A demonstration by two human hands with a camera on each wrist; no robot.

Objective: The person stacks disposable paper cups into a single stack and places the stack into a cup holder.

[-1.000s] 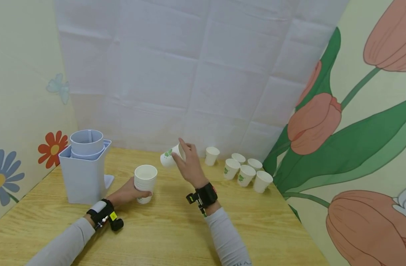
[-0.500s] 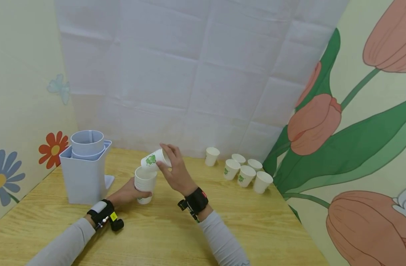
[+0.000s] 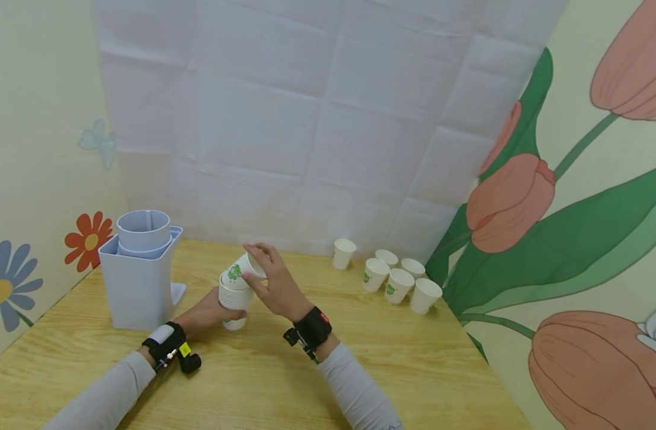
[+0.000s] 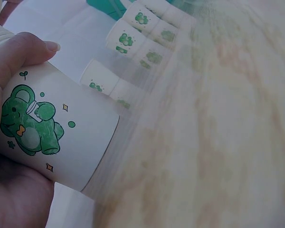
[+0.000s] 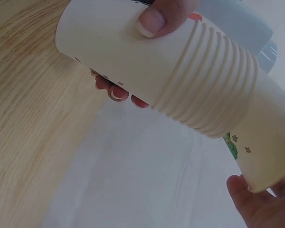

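A nested stack of white paper cups (image 3: 234, 300) stands upright on the table, and my left hand (image 3: 206, 313) grips it around the side. The lowest cup (image 4: 76, 123) shows a green bear print in the left wrist view. My right hand (image 3: 278, 285) pinches a single paper cup (image 3: 233, 275) near its rim, thumb on one side and fingers on the other. That cup leans, with its base end in the mouth of the stack's top cup. In the right wrist view the stacked rims (image 5: 209, 80) sit close against the single cup (image 5: 270, 123).
At the left is a pale lavender square bin (image 3: 134, 292) with a round container (image 3: 142, 224) in its top. Several paper cups (image 3: 399, 286) stand grouped at the right, and one cup (image 3: 344, 254) is apart at the back. A white sheet (image 3: 263, 119) hangs behind the wooden table (image 3: 252, 382).
My right hand has carried the single cup left and down, from beside the stack into its mouth. My left hand and the stack have stayed in place.
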